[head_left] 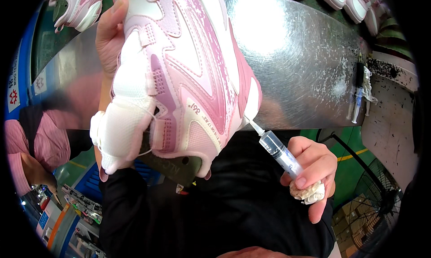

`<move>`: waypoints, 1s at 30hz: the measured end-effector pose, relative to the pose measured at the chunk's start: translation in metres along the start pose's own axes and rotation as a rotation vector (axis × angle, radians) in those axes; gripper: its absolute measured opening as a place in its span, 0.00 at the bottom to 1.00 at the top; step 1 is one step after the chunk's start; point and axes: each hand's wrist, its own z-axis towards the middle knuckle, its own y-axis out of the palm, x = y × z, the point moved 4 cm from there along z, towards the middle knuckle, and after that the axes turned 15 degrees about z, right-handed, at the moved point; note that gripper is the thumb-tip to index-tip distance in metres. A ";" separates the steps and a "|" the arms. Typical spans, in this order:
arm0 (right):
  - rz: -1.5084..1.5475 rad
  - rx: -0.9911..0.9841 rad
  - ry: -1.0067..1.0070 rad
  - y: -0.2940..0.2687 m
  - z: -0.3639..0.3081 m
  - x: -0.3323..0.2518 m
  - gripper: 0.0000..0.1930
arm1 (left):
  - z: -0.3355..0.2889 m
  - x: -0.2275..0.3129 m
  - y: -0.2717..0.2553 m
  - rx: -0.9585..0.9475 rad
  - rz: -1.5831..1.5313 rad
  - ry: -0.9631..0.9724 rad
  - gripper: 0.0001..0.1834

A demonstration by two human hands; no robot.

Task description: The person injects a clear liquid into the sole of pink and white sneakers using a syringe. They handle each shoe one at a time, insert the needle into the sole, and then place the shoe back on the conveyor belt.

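A pink and white sneaker (188,60) is tilted on its side close in front of me. My left hand (112,36) grips it along its far left side; the shoe hides most of the fingers. White laces and a padded tongue face left, and a dark insole shows in the opening. My right hand (315,161) is closed around a clear syringe (281,153). The narrow tip points up and left, at the seam between heel and sole; whether it touches I cannot tell. A crumpled white wad (310,192) sits at the syringe's rear end, against my fingers.
A shiny metal worktop (296,47) with white specks lies beyond the shoe. More syringes (359,94) lie at its right edge. Other sneakers (350,2) stand at the far right, another (81,9) far left. A black fan (381,204) stands right; a person in striped sleeves (49,141) is left.
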 end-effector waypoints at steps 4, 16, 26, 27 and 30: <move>-0.009 0.016 0.000 0.000 0.000 0.001 0.33 | 0.001 -0.003 0.000 -0.037 -0.018 0.019 0.17; 0.000 0.005 0.001 0.001 0.000 0.002 0.32 | 0.008 0.012 -0.016 -0.050 0.215 -0.008 0.15; -0.099 -0.028 -0.023 0.001 -0.006 0.005 0.33 | 0.002 0.000 0.005 -0.018 0.008 -0.145 0.22; -0.101 -0.027 -0.026 0.001 -0.008 0.006 0.33 | 0.000 0.000 0.006 0.025 0.029 -0.147 0.23; -0.094 -0.023 -0.029 -0.001 -0.013 0.010 0.32 | -0.009 0.003 0.010 0.177 0.123 -0.173 0.25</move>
